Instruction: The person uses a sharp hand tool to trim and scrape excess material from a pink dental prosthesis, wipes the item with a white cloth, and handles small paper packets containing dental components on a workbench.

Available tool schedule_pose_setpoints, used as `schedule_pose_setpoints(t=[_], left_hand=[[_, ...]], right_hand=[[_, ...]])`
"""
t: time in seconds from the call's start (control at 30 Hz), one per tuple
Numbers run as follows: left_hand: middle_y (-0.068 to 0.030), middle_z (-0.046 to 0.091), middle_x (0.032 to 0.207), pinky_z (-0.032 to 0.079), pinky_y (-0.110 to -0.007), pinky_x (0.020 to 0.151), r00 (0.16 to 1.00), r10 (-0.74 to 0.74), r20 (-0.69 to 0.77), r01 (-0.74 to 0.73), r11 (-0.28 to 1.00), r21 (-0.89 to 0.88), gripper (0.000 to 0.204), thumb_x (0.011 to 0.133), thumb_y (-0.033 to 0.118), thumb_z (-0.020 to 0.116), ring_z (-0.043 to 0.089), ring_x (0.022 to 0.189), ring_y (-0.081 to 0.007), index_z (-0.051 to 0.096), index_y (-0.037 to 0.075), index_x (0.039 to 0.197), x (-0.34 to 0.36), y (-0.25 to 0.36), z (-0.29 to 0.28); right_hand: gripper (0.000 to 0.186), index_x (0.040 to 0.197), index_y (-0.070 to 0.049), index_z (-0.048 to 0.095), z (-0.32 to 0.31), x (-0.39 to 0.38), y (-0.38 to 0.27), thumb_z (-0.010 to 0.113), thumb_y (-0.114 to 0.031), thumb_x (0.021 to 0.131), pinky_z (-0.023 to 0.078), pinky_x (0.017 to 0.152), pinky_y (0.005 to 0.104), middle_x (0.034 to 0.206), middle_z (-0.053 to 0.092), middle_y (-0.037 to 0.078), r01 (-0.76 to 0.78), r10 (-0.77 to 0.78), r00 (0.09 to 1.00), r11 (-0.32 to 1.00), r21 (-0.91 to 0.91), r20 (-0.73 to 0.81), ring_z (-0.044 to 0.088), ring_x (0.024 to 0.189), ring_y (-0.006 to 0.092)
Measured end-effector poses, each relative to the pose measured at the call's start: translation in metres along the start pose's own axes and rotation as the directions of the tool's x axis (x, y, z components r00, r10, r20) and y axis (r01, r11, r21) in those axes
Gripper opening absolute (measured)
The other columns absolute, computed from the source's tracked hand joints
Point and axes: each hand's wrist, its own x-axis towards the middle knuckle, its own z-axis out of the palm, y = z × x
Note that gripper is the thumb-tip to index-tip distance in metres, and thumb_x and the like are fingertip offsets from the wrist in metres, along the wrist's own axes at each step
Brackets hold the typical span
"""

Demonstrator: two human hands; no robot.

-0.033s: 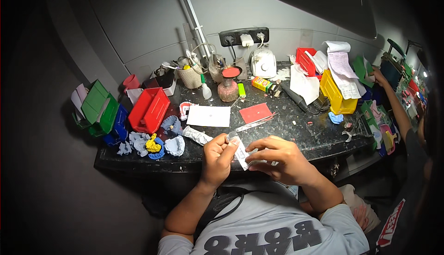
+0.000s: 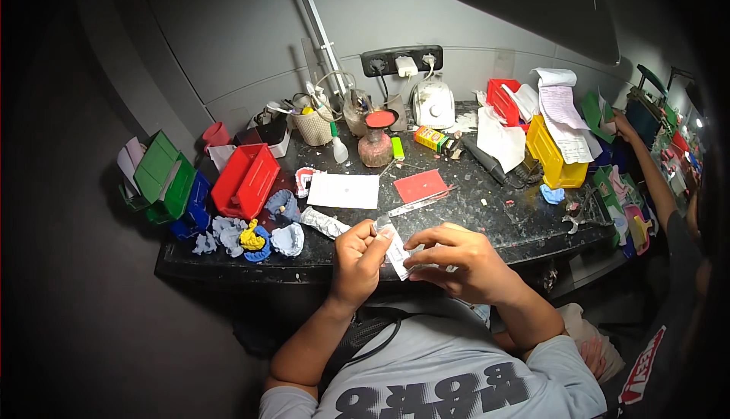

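My left hand (image 2: 360, 261) pinches a small flat white-and-clear packet (image 2: 396, 255) between thumb and fingers, just above the bench's front edge. Dark marks show on its face. Curled around the packet's lower right side is my right hand (image 2: 465, 261), fingers bent toward the thumb. Its fingertips hide what they hold, though a whitish bit shows beneath them. Ahead of both hands a slim metal tool (image 2: 414, 203) lies by a red wax-like sheet (image 2: 423, 185). A white rectangular pad (image 2: 343, 191) lies to the left, with a crumpled whitish wrapped roll (image 2: 325, 223) nearer me.
On the left stand a red bin (image 2: 245, 181), a green bin (image 2: 169, 191) and dental moulds (image 2: 287, 239). Farther back are a burner (image 2: 376, 147) and a white device (image 2: 433, 105). A handpiece (image 2: 485, 162) and yellow bin (image 2: 555, 153) sit right. A co-worker's arm (image 2: 650, 164) reaches in there.
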Motion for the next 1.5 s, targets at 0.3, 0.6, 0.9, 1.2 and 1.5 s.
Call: schedule_pose_setpoints(t=[0.3, 0.6, 0.9, 1.2, 1.5], left_hand=[[0.0057, 0.048, 0.059, 0.023, -0.019, 0.041, 1.000, -0.013, -0.005, 0.013, 1.000, 0.018, 0.017, 0.092, 0.011, 0.056, 0.034, 0.045, 0.0009, 0.056, 0.004, 0.077, 0.001, -0.010, -0.004], [0.0066, 0.040, 0.054, 0.024, -0.021, 0.044, 0.931, 0.293, -0.216, -0.195, 0.903, 0.384, 0.032, 0.096, 0.024, 0.059, 0.033, 0.051, 0.0006, 0.050, 0.005, 0.073, -0.009, 0.000, 0.010], [0.0061, 0.045, 0.061, 0.025, -0.020, 0.048, 0.977, 0.177, 0.122, -0.212, 0.893, 0.397, 0.018, 0.096, 0.011, 0.055, 0.034, 0.055, 0.0006, 0.056, 0.002, 0.081, -0.019, 0.004, 0.018], [0.0062, 0.041, 0.056, 0.026, -0.022, 0.045, 0.945, 0.297, 0.137, -0.326, 0.836, 0.442, 0.016, 0.095, 0.007, 0.052, 0.033, 0.050, -0.0002, 0.053, 0.002, 0.079, -0.019, 0.004, 0.024], [0.0075, 0.038, 0.054, 0.025, -0.022, 0.044, 0.896, 0.436, 0.088, -0.414, 0.745, 0.523, 0.017, 0.090, 0.008, 0.058, 0.031, 0.049, -0.0004, 0.053, 0.002, 0.076, -0.021, -0.004, 0.020]], right_hand=[[0.017, 0.091, -0.006, 0.068, 0.004, -0.001, 0.008, 0.073, -0.005, 0.076, 0.049, 0.074, 0.0365, 0.100, 0.064, 0.007, 0.024, -0.024, 1.000, 0.999, 0.034, 0.009, 0.061, 0.086, 0.0269], [0.007, 0.087, 0.001, 0.061, 0.007, 0.000, 0.003, 0.066, -0.003, 0.084, 0.047, 0.059, 0.0292, 0.077, 0.061, 0.011, -0.266, 0.311, 0.932, 0.936, 0.232, -0.186, 0.061, 0.066, 0.0239], [0.008, 0.090, 0.003, 0.057, 0.025, -0.001, 0.002, 0.062, 0.002, 0.084, 0.048, 0.059, 0.0314, 0.084, 0.061, 0.014, -0.047, 0.059, 0.946, 0.998, 0.047, -0.318, 0.062, 0.069, 0.0246], [0.006, 0.088, 0.003, 0.057, 0.028, -0.005, 0.005, 0.062, 0.000, 0.086, 0.047, 0.054, 0.0281, 0.081, 0.060, 0.012, -0.147, 0.193, 0.931, 0.975, 0.165, -0.309, 0.060, 0.066, 0.0195], [0.011, 0.087, 0.002, 0.057, 0.026, 0.003, 0.017, 0.057, -0.006, 0.094, 0.053, 0.056, 0.0230, 0.074, 0.061, 0.005, -0.249, 0.405, 0.795, 0.896, 0.367, -0.451, 0.060, 0.065, 0.0076]])
